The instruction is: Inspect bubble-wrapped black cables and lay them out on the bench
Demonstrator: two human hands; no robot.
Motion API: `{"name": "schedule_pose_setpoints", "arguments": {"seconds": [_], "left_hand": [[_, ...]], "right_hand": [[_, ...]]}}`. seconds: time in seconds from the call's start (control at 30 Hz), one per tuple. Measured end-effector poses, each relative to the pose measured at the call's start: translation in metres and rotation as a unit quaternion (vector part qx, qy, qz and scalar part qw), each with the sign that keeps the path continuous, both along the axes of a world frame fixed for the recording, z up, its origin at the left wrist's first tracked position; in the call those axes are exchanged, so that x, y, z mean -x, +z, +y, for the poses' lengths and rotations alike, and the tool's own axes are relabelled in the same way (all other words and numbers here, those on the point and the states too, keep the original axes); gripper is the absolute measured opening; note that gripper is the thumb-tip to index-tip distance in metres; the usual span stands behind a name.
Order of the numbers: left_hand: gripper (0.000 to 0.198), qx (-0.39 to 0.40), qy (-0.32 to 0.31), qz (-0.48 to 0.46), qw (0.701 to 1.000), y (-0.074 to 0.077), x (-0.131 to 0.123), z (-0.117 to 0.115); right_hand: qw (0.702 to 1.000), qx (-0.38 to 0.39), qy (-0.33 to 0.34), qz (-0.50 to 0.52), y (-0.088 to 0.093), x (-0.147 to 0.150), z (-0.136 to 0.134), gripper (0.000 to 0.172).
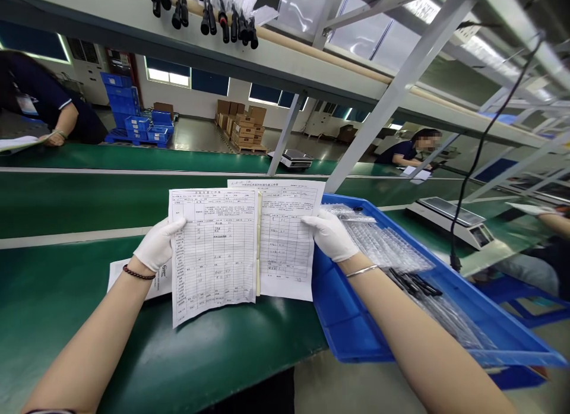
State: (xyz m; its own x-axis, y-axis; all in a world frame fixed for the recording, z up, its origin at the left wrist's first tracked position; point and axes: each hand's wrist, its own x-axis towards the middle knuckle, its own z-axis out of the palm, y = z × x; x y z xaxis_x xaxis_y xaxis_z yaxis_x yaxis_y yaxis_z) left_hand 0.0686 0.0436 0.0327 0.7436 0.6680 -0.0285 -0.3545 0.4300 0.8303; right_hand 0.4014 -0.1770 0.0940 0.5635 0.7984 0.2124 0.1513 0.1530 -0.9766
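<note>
I hold two printed forms up in front of me over the green bench. My left hand, in a white glove, grips the left edge of the nearer form. My right hand, also gloved, pinches the right edge of the second form, which lies behind and overlaps the first. Both sheets carry tables with handwriting. Another white sheet lies flat on the bench under my left wrist.
A blue plastic tray at my right holds clear bags and black cable parts. A scale stands beyond it, another scale on the far bench. Black connectors hang overhead. Other people sit at the far left and far right.
</note>
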Motion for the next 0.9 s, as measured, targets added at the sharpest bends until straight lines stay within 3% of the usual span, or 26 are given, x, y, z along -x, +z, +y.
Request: {"name": "schedule_pose_setpoints", "arguments": {"seconds": [0.9], "left_hand": [[0.048, -0.003, 0.011, -0.004, 1.0, 0.0032, -0.0025, -0.0047]], "right_hand": [[0.999, 0.025, -0.016, -0.016, 0.0028, -0.0017, -0.0025, 0.036]]}}
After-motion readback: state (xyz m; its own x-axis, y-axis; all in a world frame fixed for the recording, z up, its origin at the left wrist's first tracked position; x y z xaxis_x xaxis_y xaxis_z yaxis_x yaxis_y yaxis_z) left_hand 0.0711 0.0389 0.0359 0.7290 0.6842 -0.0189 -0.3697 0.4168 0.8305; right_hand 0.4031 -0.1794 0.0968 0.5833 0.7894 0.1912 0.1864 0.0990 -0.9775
